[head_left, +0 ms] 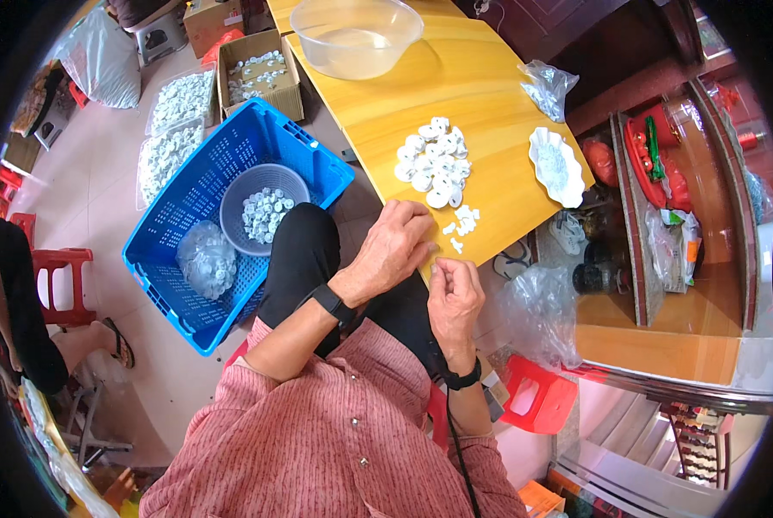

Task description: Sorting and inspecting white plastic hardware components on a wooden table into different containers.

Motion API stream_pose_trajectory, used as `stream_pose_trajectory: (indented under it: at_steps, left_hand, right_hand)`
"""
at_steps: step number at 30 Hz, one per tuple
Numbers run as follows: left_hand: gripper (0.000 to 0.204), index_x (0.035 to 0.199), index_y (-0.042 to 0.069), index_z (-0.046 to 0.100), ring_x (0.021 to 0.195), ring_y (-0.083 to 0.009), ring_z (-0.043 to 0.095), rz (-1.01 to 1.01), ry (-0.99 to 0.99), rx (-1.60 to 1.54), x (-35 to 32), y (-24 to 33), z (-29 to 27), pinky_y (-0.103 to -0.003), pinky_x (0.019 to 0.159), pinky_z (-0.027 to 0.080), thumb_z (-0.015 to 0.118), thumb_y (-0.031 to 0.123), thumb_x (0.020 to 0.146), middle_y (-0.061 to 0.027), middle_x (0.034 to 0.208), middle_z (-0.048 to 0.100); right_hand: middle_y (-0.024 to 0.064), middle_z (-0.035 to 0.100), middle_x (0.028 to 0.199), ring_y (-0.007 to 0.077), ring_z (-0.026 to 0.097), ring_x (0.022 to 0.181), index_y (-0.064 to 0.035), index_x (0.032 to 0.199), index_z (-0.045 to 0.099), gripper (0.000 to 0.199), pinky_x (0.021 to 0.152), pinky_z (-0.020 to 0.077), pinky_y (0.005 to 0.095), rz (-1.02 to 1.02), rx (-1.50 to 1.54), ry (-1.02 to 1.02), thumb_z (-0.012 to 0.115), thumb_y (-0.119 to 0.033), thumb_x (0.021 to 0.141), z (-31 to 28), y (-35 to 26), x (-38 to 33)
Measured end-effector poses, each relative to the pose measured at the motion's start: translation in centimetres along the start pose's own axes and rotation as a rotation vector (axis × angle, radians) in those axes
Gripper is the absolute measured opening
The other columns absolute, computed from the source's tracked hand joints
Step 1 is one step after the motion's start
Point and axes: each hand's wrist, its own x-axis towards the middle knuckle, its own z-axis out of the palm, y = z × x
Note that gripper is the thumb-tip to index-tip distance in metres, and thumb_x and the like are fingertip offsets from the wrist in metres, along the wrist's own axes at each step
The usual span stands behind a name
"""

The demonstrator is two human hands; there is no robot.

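Both hands are at the near corner of the yellow wooden table (490, 186). My left hand (388, 249) is closed, its fingers curled together over the table's edge. What lies under those fingers is hidden. Close beside it, my right hand (455, 302) has thumb and forefinger pressed together. Anything in that pinch is too small to name. Just beyond my fingers lie several small white plastic bits (466, 219). Farther up the table is a heap of round white plastic parts (436, 161). To its right sits a white scalloped dish (537, 157) with small clear pieces in it.
Left of my knee stands a blue crate (313, 155), holding a grey bowl (231, 216) of white parts and a filled plastic bag (205, 259). A clear basin (352, 43) rests at the table's far end. A red stool (546, 401) is at lower right. A person's leg (84, 350) shows at left.
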Motion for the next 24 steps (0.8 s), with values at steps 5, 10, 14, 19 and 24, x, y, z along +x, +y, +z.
stream_pose_trajectory:
  at_steps: [5, 10, 14, 19, 24]
  left_hand:
    - [0.038, 0.118, 0.000, 0.060, 0.100, -0.0389, 0.060, -0.028, 0.120, 0.020, 0.7, -0.4, 0.8, -0.044, 0.085, 0.052, 0.072, 0.009, 0.083, -0.0191, 0.113, 0.059]
    - [0.037, 0.119, 0.000, 0.059, 0.091, -0.0395, 0.063, -0.091, 0.141, 0.048, 2.0, -0.7, 0.9, -0.045, 0.076, 0.054, 0.070, 0.012, 0.085, -0.0193, 0.111, 0.058]
    - [0.034, 0.116, 0.001, 0.060, 0.090, -0.0387, 0.064, -0.080, 0.117, 0.078, 2.8, -0.6, 1.0, -0.045, 0.075, 0.054, 0.069, 0.012, 0.085, -0.0187, 0.108, 0.058]
    - [0.024, 0.107, 0.002, 0.065, 0.088, -0.0368, 0.064, -0.078, 0.048, 0.126, 3.5, -1.0, 1.6, -0.043, 0.073, 0.054, 0.069, 0.012, 0.085, -0.0167, 0.102, 0.060]
    - [0.014, 0.096, 0.002, 0.070, 0.077, -0.0351, 0.065, -0.013, 0.138, 0.152, 3.3, -2.0, 1.7, -0.041, 0.068, 0.054, 0.068, 0.010, 0.085, -0.0149, 0.084, 0.063]
  right_hand:
    - [0.0135, 0.061, 0.087, 0.0280, 0.063, 0.070, -0.0004, 0.096, 0.063, 0.010, 0.061, 0.0519, 0.0353, 0.010, 0.005, 0.000, 0.066, 0.003, 0.087, 0.0, -0.1, 0.0]
    - [0.0138, 0.061, 0.088, 0.0280, 0.062, 0.070, -0.0005, 0.096, 0.063, 0.009, 0.062, 0.0518, 0.0362, 0.035, 0.010, -0.011, 0.065, 0.001, 0.088, 0.1, 0.1, -0.1]
    - [0.0138, 0.061, 0.088, 0.0277, 0.062, 0.070, -0.0006, 0.096, 0.062, 0.009, 0.062, 0.0517, 0.0361, 0.030, -0.004, -0.019, 0.065, 0.002, 0.088, 0.1, 0.0, 0.0]
    - [0.0141, 0.061, 0.088, 0.0308, 0.063, 0.074, -0.0013, 0.097, 0.062, 0.010, 0.065, 0.0522, 0.0382, 0.007, -0.046, -0.009, 0.065, 0.001, 0.087, 0.1, -0.1, 0.0]
    - [0.0142, 0.062, 0.089, 0.0327, 0.064, 0.078, -0.0021, 0.096, 0.062, 0.011, 0.067, 0.0530, 0.0398, 0.010, -0.060, -0.007, 0.067, 0.000, 0.087, 0.4, 0.1, -0.1]
